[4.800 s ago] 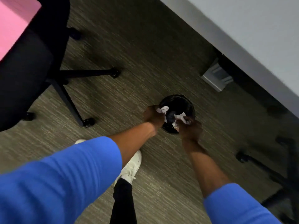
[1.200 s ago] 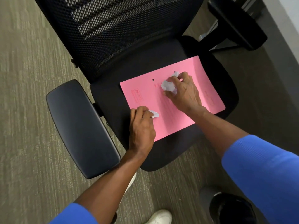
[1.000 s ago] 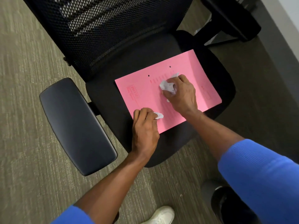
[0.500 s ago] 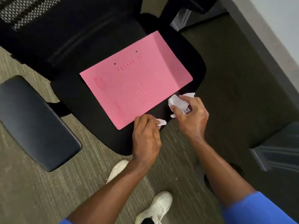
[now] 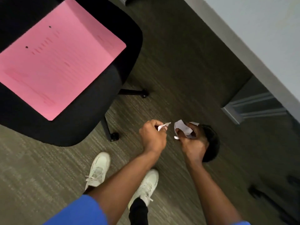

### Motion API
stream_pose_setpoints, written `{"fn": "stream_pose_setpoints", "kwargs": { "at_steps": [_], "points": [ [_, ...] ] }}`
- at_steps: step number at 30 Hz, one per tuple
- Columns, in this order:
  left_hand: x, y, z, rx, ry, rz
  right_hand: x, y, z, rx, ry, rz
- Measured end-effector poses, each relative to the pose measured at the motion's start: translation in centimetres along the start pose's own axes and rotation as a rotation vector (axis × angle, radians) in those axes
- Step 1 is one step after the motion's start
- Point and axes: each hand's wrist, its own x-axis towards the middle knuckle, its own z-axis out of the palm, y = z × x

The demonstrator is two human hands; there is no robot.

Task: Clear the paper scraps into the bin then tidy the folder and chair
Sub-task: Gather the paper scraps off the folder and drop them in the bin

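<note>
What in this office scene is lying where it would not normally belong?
The pink folder lies flat on the black chair seat, skewed to its edges, not on a desk. Both hands hold white scraps by the bin; nothing looks spilled.

Two hands are in view, the left hand (image 5: 152,137) and the right hand (image 5: 192,143), and each holds paper: one small scrap (image 5: 163,126) in the left, one larger crumpled scrap (image 5: 182,128) in the right, so two scraps in all. There is one bin (image 5: 212,143), partly hidden behind the right hand. One pink folder (image 5: 56,62) lies on one black chair (image 5: 97,111). Two white shoes show on the carpet, one (image 5: 99,169) to the left and one (image 5: 146,187) to the right.
</note>
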Motion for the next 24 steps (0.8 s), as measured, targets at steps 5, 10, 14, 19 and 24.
{"fn": "stream_pose_setpoints", "kwargs": {
  "at_steps": [5, 10, 14, 19, 24],
  "points": [
    [-1.2, -1.3, 7.8, 0.022, -0.108, -0.098, 1.8, 6.3, -3.4, -0.023, 0.054, 0.058],
    [-1.8, -2.3, 14.8, 0.082, -0.293, -0.087, 4.1, 12.5, -5.8, -0.056, 0.08, 0.089],
    [-1.8, -3.2, 19.0, 0.143, -0.341, -0.113, 6.4, 16.1, -6.6, -0.042, 0.09, 0.182],
    [-1.8, -4.6, 23.2, 0.105, -0.431, -0.152, 9.4, 19.7, -7.0, -0.036, -0.005, 0.293],
    [-1.8, -5.6, 24.6, -0.083, -0.638, -0.382, 11.3, 22.1, -7.5, -0.043, -0.13, 0.318]
  ]
}}
